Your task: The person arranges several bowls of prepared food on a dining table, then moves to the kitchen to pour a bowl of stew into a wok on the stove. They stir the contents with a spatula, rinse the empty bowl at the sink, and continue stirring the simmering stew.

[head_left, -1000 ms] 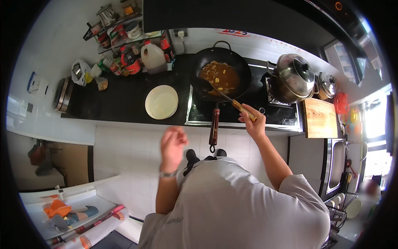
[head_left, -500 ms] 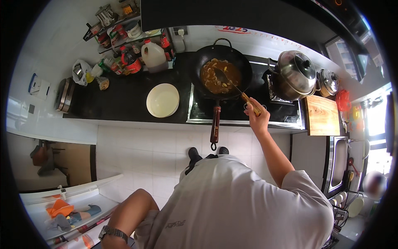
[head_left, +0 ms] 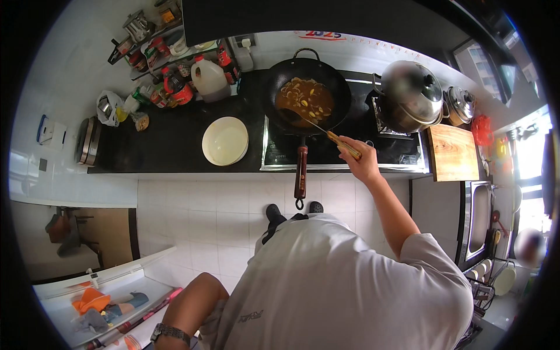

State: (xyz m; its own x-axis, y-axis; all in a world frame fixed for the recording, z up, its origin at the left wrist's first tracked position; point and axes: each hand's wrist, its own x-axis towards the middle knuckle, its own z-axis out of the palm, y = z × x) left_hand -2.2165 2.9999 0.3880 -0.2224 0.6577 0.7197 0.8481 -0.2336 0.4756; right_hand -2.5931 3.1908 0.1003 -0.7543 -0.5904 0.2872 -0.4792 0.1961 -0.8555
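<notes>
A black wok (head_left: 306, 96) with brown sauce and pale food pieces sits on the stove, its red-brown handle (head_left: 301, 172) pointing toward me. My right hand (head_left: 359, 158) grips the wooden handle of a metal spatula (head_left: 318, 127) whose blade rests in the wok's near left side. My left arm hangs down at my side with a wristwatch (head_left: 169, 332) on it; the left hand itself is below the picture's edge. A stack of pale round plates (head_left: 225, 140) lies on the black counter left of the wok.
Bottles, a large white jug (head_left: 210, 79) and jars crowd the counter's back left. A lidded steel pot (head_left: 411, 96) and a smaller lidded pot (head_left: 462, 105) stand right of the wok, then a wooden cutting board (head_left: 453, 152). A white shelf with an orange cloth (head_left: 90, 300) is at lower left.
My left arm has dropped from chest height down to my side. My right hand has moved the spatula toward the wok's left side.
</notes>
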